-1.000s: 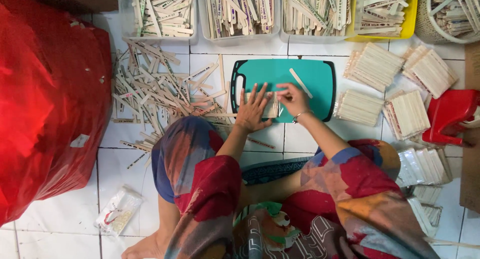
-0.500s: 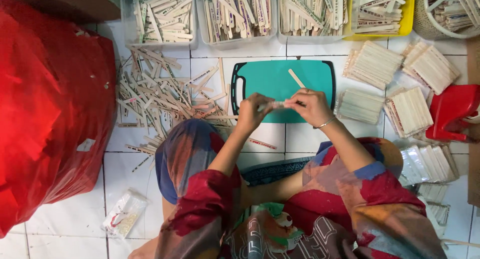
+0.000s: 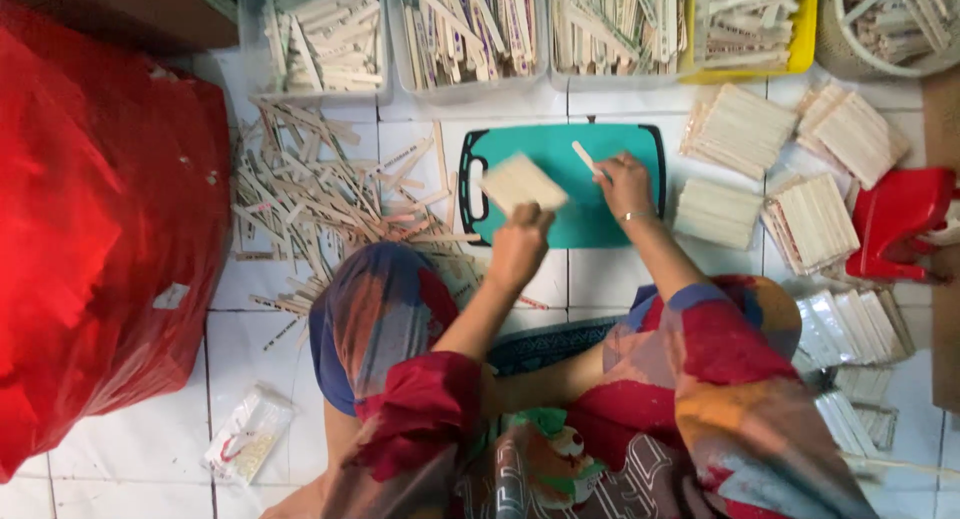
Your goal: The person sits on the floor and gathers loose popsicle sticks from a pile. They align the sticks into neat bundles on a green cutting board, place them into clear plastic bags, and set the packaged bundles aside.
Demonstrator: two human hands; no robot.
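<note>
Stack of sticks (image 3: 520,182): a flat bundle of pale wooden sticks, lifted above the teal cutting board (image 3: 640,144).
Left hand (image 3: 518,249): closed around the lower edge of the stack.
Right hand (image 3: 625,184): resting on the board, fingers curled by a single stick (image 3: 584,157); grip unclear.
Around: loose stick pile (image 3: 330,199) on the floor, stacked bundles (image 3: 740,129) to the right.
Risk: held by one edge only, the stack could fan out and spill.

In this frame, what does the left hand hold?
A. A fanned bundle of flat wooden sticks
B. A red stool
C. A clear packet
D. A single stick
A: the left hand grips a fanned bundle of sticks above the teal board, while the right hand reaches for a single stick lying on the board.
</note>
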